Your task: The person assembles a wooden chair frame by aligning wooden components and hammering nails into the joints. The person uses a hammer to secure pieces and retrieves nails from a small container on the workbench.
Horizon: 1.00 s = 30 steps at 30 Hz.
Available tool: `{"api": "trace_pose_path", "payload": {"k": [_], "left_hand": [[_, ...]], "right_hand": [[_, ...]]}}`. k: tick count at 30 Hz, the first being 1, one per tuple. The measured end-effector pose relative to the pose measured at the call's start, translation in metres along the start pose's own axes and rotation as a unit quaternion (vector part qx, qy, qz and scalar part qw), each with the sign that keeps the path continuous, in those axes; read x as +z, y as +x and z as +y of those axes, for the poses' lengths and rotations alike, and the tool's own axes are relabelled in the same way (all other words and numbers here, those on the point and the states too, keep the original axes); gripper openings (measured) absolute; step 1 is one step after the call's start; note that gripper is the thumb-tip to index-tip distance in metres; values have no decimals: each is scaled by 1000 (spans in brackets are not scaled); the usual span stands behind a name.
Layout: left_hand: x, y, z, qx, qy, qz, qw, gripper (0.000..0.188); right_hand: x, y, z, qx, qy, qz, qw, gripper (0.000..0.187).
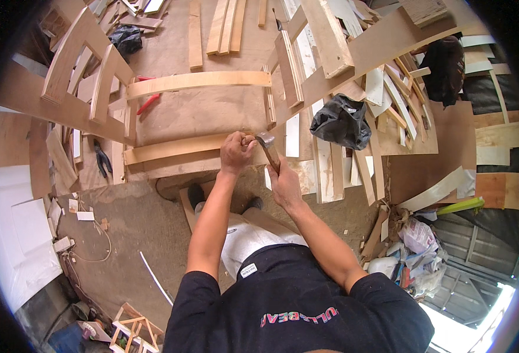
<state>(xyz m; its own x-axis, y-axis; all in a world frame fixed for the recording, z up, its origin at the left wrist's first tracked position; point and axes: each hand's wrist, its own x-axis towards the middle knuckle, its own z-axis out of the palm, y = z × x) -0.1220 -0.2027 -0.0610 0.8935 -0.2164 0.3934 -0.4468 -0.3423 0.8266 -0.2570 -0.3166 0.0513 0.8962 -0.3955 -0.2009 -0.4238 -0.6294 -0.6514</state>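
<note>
A hammer (265, 140) with a metal head and wooden handle is gripped in my right hand (286, 185). Its head is right beside the fingers of my left hand (238, 152). Those fingers are pinched together at the right end of the near wooden slat (177, 147); anything between them is too small to make out. This slat is part of a wooden frame, and a second slat (198, 83) crosses the frame farther off. Upright plywood pieces form its left side panel (104, 97) and right side panel (289, 67).
Pliers with dark handles (101, 159) lie at the table's left, and a red-handled tool (148, 104) lies inside the frame. A black plastic bag (342, 122) sits on offcuts at the right. Loose strips (227, 26) lie at the back. A pale cord (104, 250) trails on the floor.
</note>
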Motion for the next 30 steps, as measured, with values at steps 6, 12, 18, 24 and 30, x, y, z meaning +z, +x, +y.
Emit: {"api": "trace_pose_path", "payload": {"k": [6, 12, 18, 24, 30], "left_hand": [[0, -1, 1, 9, 6, 4, 1000, 29], [-1, 2, 2, 22, -7, 1, 1000, 29], [-2, -1, 1, 11, -2, -24, 1000, 29], [-10, 7, 1, 17, -69, -40, 997, 20], [-16, 15, 0, 80, -44, -52, 994, 22]], "right_hand": [[-2, 0, -1, -7, 50, 3, 999, 36], [-3, 1, 1, -28, 25, 8, 999, 43], [10, 0, 9, 20, -43, -38, 998, 44], [1, -10, -3, 49, 20, 3, 999, 40], [1, -12, 0, 56, 29, 13, 998, 39]]}}
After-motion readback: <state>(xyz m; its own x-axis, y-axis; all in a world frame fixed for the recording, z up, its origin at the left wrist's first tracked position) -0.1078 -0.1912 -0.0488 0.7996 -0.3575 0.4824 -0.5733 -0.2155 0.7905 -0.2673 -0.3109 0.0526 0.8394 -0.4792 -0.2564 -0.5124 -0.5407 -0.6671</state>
